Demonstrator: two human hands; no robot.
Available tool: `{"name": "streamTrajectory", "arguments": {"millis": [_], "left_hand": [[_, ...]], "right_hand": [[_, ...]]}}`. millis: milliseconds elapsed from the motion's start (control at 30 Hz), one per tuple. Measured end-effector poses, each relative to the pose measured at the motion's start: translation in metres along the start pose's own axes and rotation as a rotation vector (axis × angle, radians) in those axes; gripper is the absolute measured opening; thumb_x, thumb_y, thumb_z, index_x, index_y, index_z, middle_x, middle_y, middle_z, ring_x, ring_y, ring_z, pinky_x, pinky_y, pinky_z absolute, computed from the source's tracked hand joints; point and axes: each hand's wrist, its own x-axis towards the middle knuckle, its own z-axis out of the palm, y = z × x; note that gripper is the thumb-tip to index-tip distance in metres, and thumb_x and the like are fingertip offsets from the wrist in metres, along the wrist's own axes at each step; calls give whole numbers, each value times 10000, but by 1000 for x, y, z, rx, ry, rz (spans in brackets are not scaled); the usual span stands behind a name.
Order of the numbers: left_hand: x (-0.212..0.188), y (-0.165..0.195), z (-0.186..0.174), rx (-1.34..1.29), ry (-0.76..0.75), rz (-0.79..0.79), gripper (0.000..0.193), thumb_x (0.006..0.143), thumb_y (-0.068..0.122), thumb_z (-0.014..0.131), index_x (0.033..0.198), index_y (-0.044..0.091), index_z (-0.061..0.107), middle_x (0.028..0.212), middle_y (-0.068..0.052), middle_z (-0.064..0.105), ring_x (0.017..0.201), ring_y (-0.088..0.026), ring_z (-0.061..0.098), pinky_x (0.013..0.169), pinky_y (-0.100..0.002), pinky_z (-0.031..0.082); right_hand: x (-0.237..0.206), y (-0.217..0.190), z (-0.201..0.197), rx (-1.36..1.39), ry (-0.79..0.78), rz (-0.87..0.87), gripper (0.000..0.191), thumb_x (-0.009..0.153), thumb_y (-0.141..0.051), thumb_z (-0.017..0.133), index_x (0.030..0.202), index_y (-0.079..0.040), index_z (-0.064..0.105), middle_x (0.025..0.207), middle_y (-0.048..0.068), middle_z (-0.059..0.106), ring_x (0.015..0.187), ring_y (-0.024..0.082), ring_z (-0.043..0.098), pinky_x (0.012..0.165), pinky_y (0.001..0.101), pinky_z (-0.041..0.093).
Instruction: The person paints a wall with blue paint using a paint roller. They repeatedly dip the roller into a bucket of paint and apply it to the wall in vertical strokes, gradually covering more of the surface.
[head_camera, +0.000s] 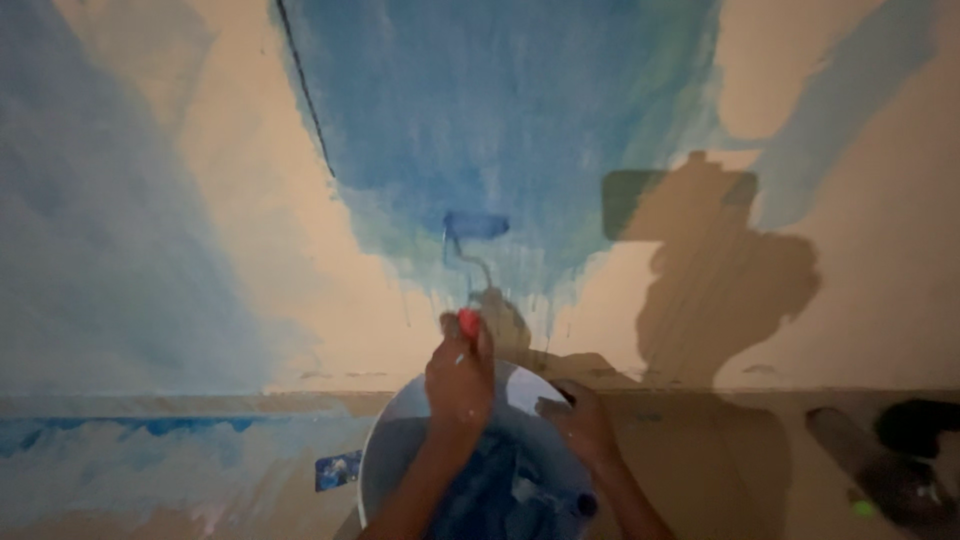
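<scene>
Paint bucket (400, 450) sits below the wall (250, 250), right hand (585, 425) gripping its rim, left hand (458, 380) closed on the red-handled roller (475, 228) above it; blue covers the middle, beige patches remain.

Small paint roller (476, 226) on the wall, white bucket (400, 450) below it

The roller — blue-soaked sleeve, thin bent wire frame, red handle — stands upright, its sleeve pressed flat to the lower edge of the wet blue patch. The round bucket sits beneath — tilted, rim toward the wall, its inside smeared with blue paint.
</scene>
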Motion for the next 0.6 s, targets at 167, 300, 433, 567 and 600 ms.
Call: {"name": "streamTrajectory", "arguments": {"millis": [167,300,433,567,600], "left_hand": [[20,27,6,-30,187,130,469,1026,396,514,1246,-18,522,811,-274,713,759,-466,699,663,-551,544],[4,8,18,-117,17,35,453,1030,377,490,1276,-3,498,791,-249,717,723,-411,731,638,-505,574],[-20,-19,28,-49,-117,-81,491,1020,387,480,1324,3,456,838,-229,722,728,-388,750,631,-485,604],[-13,-3,17,-131,55,128,432,1033,374,525,1227,-12,519,861,-252,727,764,-425,730,639,-500,571],[-4,7,10,-150,43,124,459,1041,367,519,1279,-25,493,852,-267,719,756,-436,721,642,-509,557]], "right_hand": [[0,-4,-2,-126,11,186,313,846,-160,767,1122,-14,753,991,142,797,879,252,749,836,381,572],[-1,-5,-4,-75,5,104,318,833,-145,768,1119,-9,742,996,129,802,888,214,751,846,365,565],[1,2,-3,-54,0,104,316,848,-148,757,1123,8,755,993,167,809,872,246,751,833,375,575],[4,6,-2,-87,9,71,348,831,-153,775,1143,-5,735,1035,135,797,920,210,758,855,356,573],[5,7,-2,-70,13,36,359,818,-145,781,1146,-8,728,1049,119,794,937,194,760,865,347,570]]}}
